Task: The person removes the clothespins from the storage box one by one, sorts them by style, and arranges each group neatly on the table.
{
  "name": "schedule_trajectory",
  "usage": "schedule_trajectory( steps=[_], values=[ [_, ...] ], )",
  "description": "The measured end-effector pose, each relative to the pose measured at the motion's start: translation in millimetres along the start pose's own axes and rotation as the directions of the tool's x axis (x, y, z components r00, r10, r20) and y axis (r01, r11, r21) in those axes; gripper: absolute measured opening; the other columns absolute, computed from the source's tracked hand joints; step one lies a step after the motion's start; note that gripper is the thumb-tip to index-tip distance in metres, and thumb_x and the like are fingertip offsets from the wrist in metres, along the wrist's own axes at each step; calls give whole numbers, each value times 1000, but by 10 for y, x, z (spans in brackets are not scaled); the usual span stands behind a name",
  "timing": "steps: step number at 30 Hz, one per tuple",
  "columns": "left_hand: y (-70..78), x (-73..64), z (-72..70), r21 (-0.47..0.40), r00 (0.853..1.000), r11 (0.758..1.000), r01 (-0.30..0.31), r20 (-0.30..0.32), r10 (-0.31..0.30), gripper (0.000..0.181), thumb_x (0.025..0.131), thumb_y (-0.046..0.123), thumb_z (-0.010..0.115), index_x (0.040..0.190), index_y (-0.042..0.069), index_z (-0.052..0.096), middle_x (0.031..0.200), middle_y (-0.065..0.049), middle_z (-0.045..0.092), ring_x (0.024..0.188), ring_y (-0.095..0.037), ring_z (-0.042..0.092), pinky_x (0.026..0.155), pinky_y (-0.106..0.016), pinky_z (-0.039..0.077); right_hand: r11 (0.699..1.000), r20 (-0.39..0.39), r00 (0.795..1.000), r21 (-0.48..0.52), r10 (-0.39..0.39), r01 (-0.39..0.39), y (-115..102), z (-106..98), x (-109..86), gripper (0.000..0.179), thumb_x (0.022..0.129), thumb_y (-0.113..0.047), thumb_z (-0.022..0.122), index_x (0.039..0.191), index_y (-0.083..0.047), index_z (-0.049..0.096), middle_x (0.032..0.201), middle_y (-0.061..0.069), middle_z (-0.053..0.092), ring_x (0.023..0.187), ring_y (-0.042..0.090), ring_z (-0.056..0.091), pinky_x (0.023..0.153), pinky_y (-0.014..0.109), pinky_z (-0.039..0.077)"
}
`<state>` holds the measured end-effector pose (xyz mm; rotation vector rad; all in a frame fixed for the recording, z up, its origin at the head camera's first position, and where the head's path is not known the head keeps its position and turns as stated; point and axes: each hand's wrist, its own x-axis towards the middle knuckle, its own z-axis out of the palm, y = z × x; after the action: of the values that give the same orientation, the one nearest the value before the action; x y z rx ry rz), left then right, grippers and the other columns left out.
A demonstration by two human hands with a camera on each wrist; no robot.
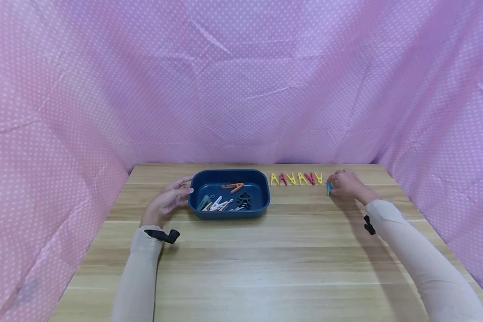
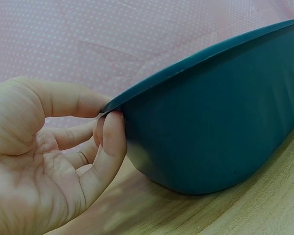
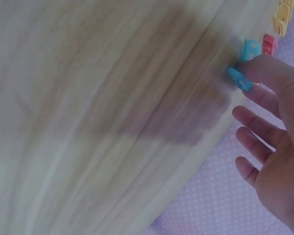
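My left hand (image 1: 167,202) pinches the rim of a dark blue plastic bin (image 1: 229,215) at its left end; the left wrist view shows thumb and fingers meeting at the bin's lip (image 2: 161,81). Inside lie an orange clothespin (image 1: 236,187), white clothespins (image 1: 216,205), a grey-green one (image 1: 203,202) and dark clips (image 1: 244,200). To the right, my right hand (image 1: 348,184) holds a light blue clothespin (image 3: 240,79) between thumb and index finger, close to the tabletop, its other fingers spread. This clothespin is at the right end of a row of yellow (image 1: 274,180) and red clothespins (image 1: 283,179).
The wooden table (image 1: 241,259) carries the bin and the row near its back edge. A pink polka-dot cloth (image 1: 241,89) hangs behind the table and along both sides. Black straps with small mounts (image 1: 167,235) sit on both wrists.
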<state>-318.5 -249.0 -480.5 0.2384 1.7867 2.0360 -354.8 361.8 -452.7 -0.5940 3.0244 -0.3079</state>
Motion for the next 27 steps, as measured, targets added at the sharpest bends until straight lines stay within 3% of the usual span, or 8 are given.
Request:
schedule_trajectory(
  steps=[9, 17, 27],
  values=[
    [5, 1, -10, 1, 1000, 1000, -8, 5, 8, 63, 104, 0, 50, 160, 1, 22, 103, 0, 68, 84, -7, 68, 76, -23, 58, 1000, -12, 1000, -8, 6, -6, -13, -88, 40, 36, 83, -9, 75, 116, 4, 70, 126, 33, 62, 120, 57, 51, 100, 73, 32],
    [9, -9, -7, 17, 1000, 1000, -2, -21, 3, 62, 103, 0, 51, 159, 2, 24, 101, 2, 68, 85, -7, 67, 77, -24, 58, 999, -54, 998, -29, -34, 32, -58, -160, 125, 35, 83, -8, 77, 115, 5, 70, 127, 34, 61, 120, 58, 48, 102, 76, 31],
    [107, -92, 131, 7, 1000, 1000, 4, -7, -4, 63, 103, -2, 50, 159, -1, 22, 104, -1, 68, 90, -11, 67, 78, -25, 58, 1000, -26, 1000, -22, 3, -4, -8, -137, 200, 36, 84, -10, 78, 116, 5, 70, 128, 33, 61, 117, 58, 48, 99, 74, 31]
  ],
)
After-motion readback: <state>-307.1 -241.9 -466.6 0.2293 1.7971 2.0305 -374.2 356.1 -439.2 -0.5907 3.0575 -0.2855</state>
